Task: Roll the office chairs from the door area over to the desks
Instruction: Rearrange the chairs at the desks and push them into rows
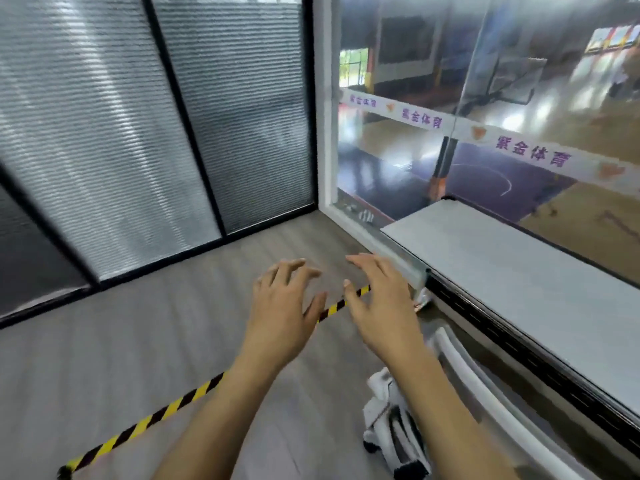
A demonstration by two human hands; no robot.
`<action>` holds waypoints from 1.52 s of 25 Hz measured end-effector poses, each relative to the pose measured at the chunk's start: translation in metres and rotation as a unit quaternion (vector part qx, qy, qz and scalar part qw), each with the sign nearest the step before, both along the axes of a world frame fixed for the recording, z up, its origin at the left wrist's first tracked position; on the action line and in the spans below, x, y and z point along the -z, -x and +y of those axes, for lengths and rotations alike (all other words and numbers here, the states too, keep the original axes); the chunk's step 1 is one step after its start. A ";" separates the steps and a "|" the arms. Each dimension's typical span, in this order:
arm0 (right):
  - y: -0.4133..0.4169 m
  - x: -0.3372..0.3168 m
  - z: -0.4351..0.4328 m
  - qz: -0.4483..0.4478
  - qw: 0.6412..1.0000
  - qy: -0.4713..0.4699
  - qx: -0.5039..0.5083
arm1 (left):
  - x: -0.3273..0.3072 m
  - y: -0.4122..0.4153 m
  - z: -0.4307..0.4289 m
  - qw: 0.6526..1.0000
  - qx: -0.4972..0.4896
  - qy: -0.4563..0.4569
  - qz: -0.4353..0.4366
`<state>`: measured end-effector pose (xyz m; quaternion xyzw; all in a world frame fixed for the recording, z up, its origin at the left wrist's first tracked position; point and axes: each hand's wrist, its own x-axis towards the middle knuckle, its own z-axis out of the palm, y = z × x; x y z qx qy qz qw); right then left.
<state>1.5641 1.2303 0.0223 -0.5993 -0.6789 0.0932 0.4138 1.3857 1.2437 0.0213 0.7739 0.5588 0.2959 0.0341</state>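
Note:
No office chair shows in the head view. My left hand (282, 306) and my right hand (381, 303) are stretched out side by side over the grey floor, palms down, fingers spread, holding nothing. A grey desk (519, 282) with a black front edge runs along the window on the right, close beside my right hand. The picture is blurred by motion.
A yellow-and-black striped strip (138, 431) crosses the floor under my arms. Glass partitions with closed blinds (121, 133) stand ahead and to the left. A large window (485, 98) looks onto a sports hall. A white-and-black shoe (391, 427) and white tubes (485, 393) lie under the desk.

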 end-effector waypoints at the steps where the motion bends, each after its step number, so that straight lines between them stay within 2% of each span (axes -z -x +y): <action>1: 0.018 0.006 0.019 -0.005 1.000 0.007 -0.023 | 0.003 0.019 0.009 1.000 -0.027 0.007 0.001; 8: 0.177 0.037 0.165 -0.054 0.971 0.061 -0.225 | 0.027 0.178 0.086 0.969 -0.244 0.023 -0.024; 13: 0.307 0.043 0.253 -0.079 0.927 0.074 -0.358 | 0.031 0.288 0.123 0.923 -0.383 0.028 -0.018; 18: 0.433 0.050 0.299 -0.078 0.866 0.074 -0.489 | 0.036 0.371 0.116 0.857 -0.512 0.047 -0.025; 23: 0.554 0.061 0.333 -0.078 0.790 0.073 -0.604 | 0.053 0.437 0.111 0.765 -0.639 0.066 -0.040; 28: 0.666 0.059 0.341 -0.084 0.681 0.067 -0.725 | 0.044 0.476 0.114 0.659 -0.747 0.066 -0.056; 34: 0.786 0.051 0.265 -0.083 0.537 0.040 -0.838 | 0.039 0.516 0.063 0.503 -0.862 0.046 -0.043; 38: 0.855 0.057 0.186 -0.100 0.451 0.023 -0.887 | 0.049 0.550 0.008 0.425 -0.903 0.034 -0.055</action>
